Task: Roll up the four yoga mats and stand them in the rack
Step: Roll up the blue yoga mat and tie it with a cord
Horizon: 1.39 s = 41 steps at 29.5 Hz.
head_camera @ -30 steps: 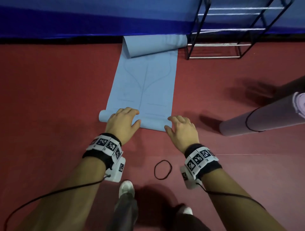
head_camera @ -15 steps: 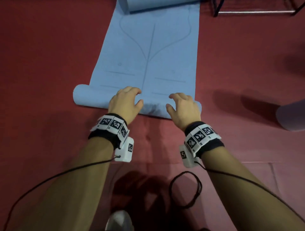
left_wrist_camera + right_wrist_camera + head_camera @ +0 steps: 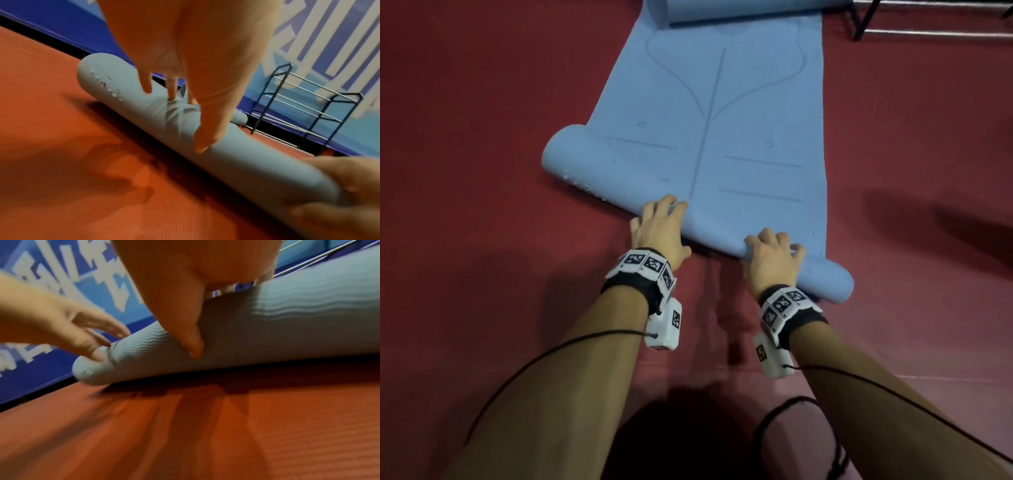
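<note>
On the red floor (image 3: 482, 137), a light-blue foam yoga mat (image 3: 722, 137) stretches toward the far edge, its near end rolled. The left hand (image 3: 659, 233) presses the roll with spread, nearly straight fingers. The right hand (image 3: 770, 263) curls around it.

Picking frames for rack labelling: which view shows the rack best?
Left wrist: the rack shows most of its black frame and silver rails. Head catches only a lower corner, top right; right wrist only a few rails above the blue mat.
</note>
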{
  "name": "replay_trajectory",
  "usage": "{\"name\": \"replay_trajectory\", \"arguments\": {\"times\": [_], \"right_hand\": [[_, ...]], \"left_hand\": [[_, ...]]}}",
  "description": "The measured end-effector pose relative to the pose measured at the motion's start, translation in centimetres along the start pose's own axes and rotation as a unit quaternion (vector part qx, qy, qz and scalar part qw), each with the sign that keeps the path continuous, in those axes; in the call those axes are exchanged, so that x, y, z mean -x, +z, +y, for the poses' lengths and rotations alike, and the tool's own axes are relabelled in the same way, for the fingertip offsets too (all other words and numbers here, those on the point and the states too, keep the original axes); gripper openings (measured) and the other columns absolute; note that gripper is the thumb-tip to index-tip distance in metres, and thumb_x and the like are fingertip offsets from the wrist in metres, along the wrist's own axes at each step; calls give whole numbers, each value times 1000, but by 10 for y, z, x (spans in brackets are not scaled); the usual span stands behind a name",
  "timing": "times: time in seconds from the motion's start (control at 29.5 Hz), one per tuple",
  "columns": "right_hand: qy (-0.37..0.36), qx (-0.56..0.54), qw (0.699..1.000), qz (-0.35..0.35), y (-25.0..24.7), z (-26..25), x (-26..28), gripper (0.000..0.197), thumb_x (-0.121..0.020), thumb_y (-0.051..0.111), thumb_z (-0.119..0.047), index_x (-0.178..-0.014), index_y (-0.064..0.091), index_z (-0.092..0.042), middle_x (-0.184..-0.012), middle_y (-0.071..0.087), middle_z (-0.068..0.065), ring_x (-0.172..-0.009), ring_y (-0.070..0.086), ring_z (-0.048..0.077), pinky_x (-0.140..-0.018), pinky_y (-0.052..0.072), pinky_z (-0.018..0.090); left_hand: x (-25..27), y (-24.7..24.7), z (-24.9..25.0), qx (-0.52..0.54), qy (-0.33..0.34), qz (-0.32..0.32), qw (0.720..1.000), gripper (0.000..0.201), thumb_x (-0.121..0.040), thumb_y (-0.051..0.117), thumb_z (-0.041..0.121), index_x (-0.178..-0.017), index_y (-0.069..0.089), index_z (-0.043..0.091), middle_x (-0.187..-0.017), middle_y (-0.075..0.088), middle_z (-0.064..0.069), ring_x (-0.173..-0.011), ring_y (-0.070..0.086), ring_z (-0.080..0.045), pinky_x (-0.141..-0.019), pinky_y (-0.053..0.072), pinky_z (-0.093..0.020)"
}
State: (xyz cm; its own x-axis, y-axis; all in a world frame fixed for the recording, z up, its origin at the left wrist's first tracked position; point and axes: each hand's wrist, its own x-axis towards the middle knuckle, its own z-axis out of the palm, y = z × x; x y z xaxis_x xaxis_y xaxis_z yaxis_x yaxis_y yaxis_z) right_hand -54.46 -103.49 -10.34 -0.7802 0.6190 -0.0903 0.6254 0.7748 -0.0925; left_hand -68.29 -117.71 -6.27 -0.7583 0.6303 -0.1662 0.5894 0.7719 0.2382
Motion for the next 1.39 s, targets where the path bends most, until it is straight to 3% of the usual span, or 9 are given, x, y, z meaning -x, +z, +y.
{"name": "replay_trajectory", "arguments": {"times": [0.1,0.24,0.37,0.51,0.68,0.81,1.02,1.26,1.39], "right_hand": [[43,-3,995,89,-10,45,0,31,-74,66,-9,-101,71,-23,-105,61,4,-111,49,32,-106,25,58],[29,17,999,14,-9,76,-4,51,-75,61,-5,-122,58,-22,-123,56,2,-126,43,30,-116,8,65],[-49,-23,996,-77,-3,57,2,79,-72,75,-34,-143,41,-29,-141,43,-2,-136,32,27,-116,5,65],[-103,-86,987,-91,7,43,12,65,-76,71,-45,-135,51,-30,-135,50,-5,-129,41,26,-112,22,53],[-124,-85,989,-7,33,41,35,43,-78,72,-34,-119,66,-25,-119,59,-2,-121,48,30,-107,24,52],[-117,-7,988,99,50,25,61,30,-77,73,-22,-107,71,-23,-111,61,-1,-114,51,29,-101,22,50],[-119,-71,986,92,64,33,73,34,-80,74,-32,-113,69,-25,-104,65,-5,-105,57,25,-96,25,42],[-120,-76,986,92,64,36,86,19,-78,76,-22,-97,72,-21,-88,66,-5,-90,60,27,-84,32,39],[-96,-62,990,85,68,33,96,19,-77,75,-12,-95,72,-18,-89,64,-2,-89,59,29,-80,36,38]], "left_hand": [[1,2,1,-62,22,14,998,93,-72,82,34,-150,31,31,-162,16,3,-150,7,-24,-119,11,-50],[-7,21,20,-80,47,-23,995,94,-78,77,38,-154,22,31,-163,15,3,-152,2,-23,-119,-3,-55],[-1,41,42,-99,34,-93,990,69,-83,68,46,-144,36,40,-144,44,1,-136,35,-24,-114,11,-64],[11,53,42,-56,65,-67,994,56,-80,64,62,-129,53,38,-131,51,5,-126,42,-20,-109,20,-47],[40,77,27,17,73,16,997,38,-94,51,55,-122,63,33,-126,58,11,-121,47,-16,-99,20,-35],[71,101,15,52,67,80,993,31,-91,61,43,-118,68,29,-118,62,8,-112,54,-20,-98,24,-34],[89,120,22,107,56,134,984,28,-84,69,26,-109,72,14,-111,63,-3,-104,55,-29,-93,42,-43],[107,126,32,-1,51,161,986,19,-84,71,30,-101,75,23,-104,61,5,-112,42,-25,-100,30,-39],[114,137,37,2,22,164,986,19,-85,71,21,-104,75,23,-114,61,1,-114,45,-28,-100,36,-44]]}}
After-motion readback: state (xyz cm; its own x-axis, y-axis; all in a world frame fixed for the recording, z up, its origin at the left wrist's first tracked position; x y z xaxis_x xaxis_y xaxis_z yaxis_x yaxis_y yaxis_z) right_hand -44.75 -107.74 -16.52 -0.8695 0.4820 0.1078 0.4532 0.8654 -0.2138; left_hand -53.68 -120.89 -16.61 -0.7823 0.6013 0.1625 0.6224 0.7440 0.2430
